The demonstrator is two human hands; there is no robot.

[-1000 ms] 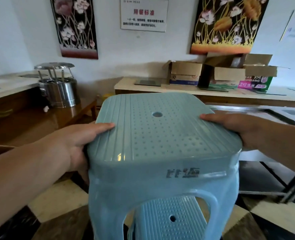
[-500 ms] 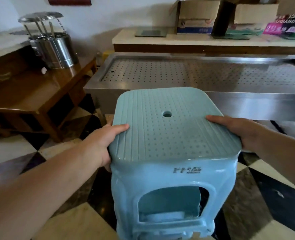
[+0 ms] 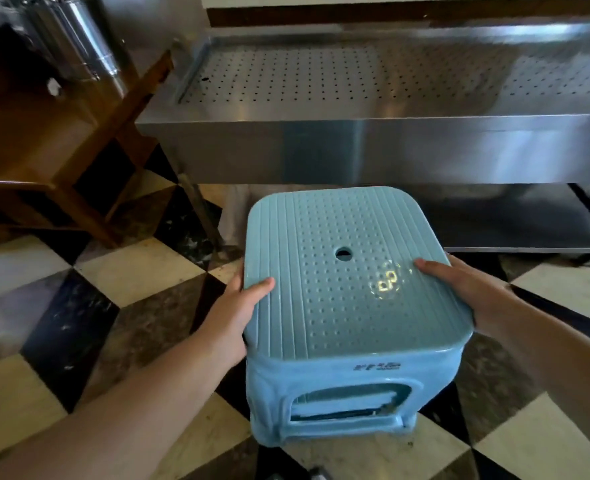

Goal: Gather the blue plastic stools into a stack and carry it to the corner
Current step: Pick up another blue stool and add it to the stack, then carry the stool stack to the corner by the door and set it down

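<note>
Gripping the seat edges of a blue stool (image 3: 349,289), both hands clamp it from opposite sides. Left hand (image 3: 233,315) has its thumb on top of the seat and its fingers wrapped out of sight under the left rim; right hand (image 3: 460,289) lies over the right rim the same way, fingers curled on the edge. Through the side opening below the grip, another pale blue seat (image 3: 342,400) shows inside, so one stool is nested over another. Bottom of the stack sits at the checkered floor (image 3: 137,268); cannot tell if it is fully touching. Seat is square with rounded corners, ribbed strips along its sides, rows of small dimples, one round hole in the middle, a bright glare patch near the right thumb, and dark lettering on the front face. Beyond the hands, a steel counter (image 3: 373,147) with a perforated tray top. Far left of the grip, a wooden table (image 3: 44,150) carrying a steel pot (image 3: 79,39); its contents are not visible.
</note>
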